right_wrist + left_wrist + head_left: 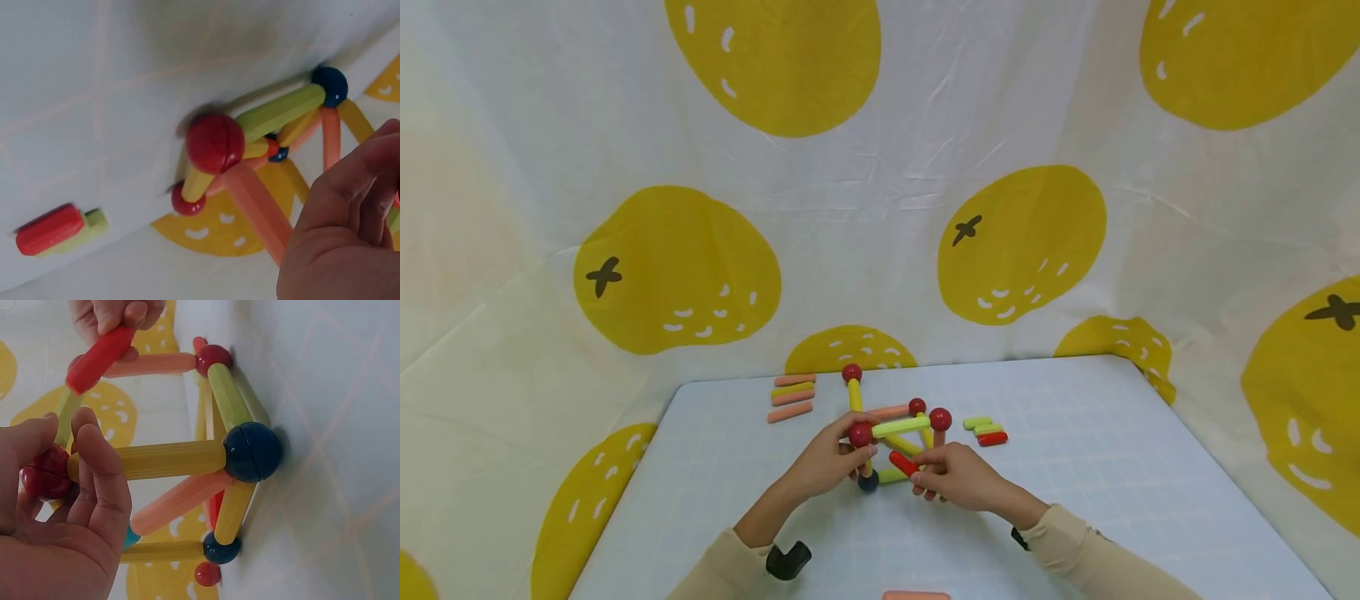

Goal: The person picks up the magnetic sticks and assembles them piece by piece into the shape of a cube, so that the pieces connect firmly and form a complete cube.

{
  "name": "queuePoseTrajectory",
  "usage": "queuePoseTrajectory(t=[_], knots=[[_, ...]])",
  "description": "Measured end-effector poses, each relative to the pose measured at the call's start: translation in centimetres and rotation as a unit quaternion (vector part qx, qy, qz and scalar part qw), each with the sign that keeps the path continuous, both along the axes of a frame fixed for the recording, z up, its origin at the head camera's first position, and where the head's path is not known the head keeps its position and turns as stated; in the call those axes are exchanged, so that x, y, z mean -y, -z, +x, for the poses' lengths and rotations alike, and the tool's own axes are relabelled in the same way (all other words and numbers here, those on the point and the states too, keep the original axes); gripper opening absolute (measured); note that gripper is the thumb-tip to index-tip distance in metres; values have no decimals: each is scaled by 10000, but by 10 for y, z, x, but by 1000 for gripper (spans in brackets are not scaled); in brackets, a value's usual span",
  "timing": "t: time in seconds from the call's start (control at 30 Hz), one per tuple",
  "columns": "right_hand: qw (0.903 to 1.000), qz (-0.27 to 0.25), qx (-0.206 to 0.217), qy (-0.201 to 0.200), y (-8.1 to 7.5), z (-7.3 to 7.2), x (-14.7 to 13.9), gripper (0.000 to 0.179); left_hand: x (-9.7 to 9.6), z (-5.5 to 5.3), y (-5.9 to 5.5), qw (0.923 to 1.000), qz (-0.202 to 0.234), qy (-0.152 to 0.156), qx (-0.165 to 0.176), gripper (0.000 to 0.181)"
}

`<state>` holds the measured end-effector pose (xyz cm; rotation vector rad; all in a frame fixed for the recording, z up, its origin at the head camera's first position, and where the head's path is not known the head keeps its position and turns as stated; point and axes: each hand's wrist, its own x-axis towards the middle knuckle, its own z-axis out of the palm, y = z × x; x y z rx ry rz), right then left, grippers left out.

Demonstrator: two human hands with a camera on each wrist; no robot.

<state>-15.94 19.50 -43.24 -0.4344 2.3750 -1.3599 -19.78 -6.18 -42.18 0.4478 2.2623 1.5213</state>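
Red rod [902,462]: located at near side of ball-and-rod frame [901,427], between hands. Right hand [957,477] pinches its near-right end between thumb and fingers. Long axis oblique; free end points far-left, toward red ball [861,434].

Left hand [822,463]: fingers and thumb curled round red ball at frame's upper near-left corner. Yellow rod [175,459] runs upright from red ball down to dark blue ball [868,482]. Lime rod [917,424] runs left-right to second red ball [940,419]. Loose red rod [992,438]: right of frame.

Fruit-print fabric [865,242] screens off a checked table [1097,475] (home or studio, unclear).
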Motion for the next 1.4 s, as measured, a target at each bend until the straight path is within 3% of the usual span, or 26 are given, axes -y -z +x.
queuePoseTrajectory(t=[0.53,1.0,1.17,1.3,1.4], knots=[[9991,140,-343,188,0,-8,24,25,-1,-1,3,9998,124,156,-67,41],[9989,67,-334,325,0,-7,26,26,-4,0,6,9999,36,49,-136,44],[9990,378,-32,-243,6,1,16,28,-4,2,6,9999,-22,-113,-126,44],[9906,860,345,-1003,19,16,0,18,-4,2,4,9998,1,-165,-124,43],[9864,982,444,-1243,28,30,-10,11,-4,3,4,9998,24,-144,-130,43]])
